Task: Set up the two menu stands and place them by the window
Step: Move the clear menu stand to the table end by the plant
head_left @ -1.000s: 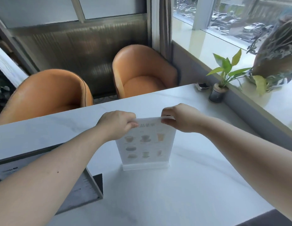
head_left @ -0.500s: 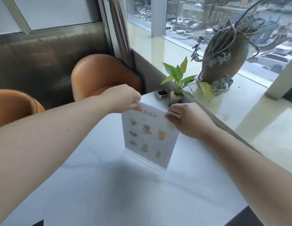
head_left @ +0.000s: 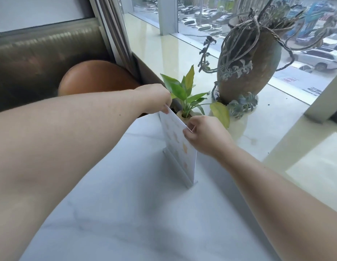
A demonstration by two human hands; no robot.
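Observation:
A clear menu stand [head_left: 178, 147] holding a white card with small drink pictures stands upright on the white marble table [head_left: 126, 213], near the table's window side, seen almost edge-on. My left hand [head_left: 154, 99] pinches the far top corner of the stand. My right hand [head_left: 205, 135] pinches the near top corner. Only one stand is in view.
A small potted green plant [head_left: 184, 93] sits right behind the stand. A large brown vase [head_left: 246, 72] with trailing stems stands on the glossy window ledge [head_left: 267, 132]. An orange chair [head_left: 96, 78] is beyond the table's far end, beside a curtain [head_left: 115, 34].
Both hands carried the stand to the right across the table toward the window and turned it, so it now stands edge-on beside the small plant. My view swung right with it.

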